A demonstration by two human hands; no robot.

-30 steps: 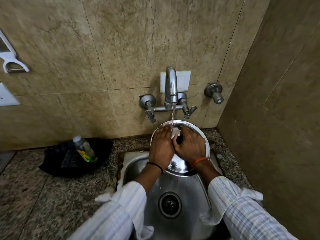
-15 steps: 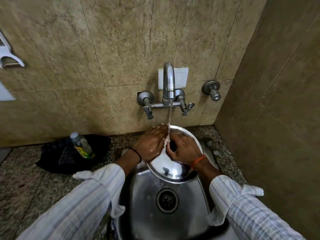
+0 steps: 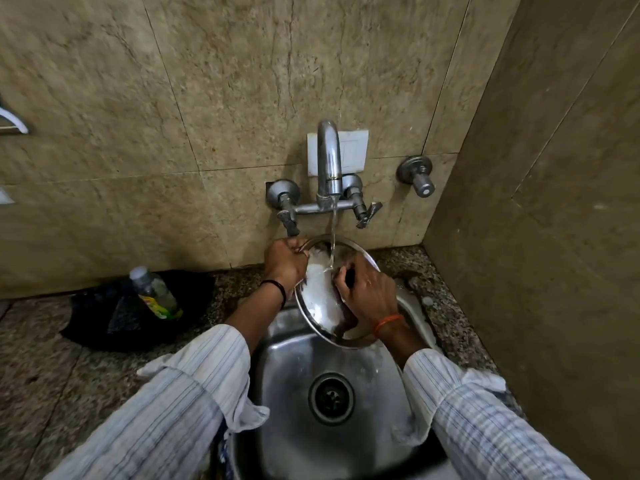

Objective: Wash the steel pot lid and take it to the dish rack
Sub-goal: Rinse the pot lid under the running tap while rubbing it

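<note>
Beige stone tiles back a steel sink set in a speckled granite worktop. Water runs from the tap onto the lid, which is held tilted over the sink's far edge. Left hand has its grip pinching the lid's upper left rim. Right hand has its grip curled tight around the lid's dark knob. On the worktop to the left, a bottle lies on a black cloth.
</note>
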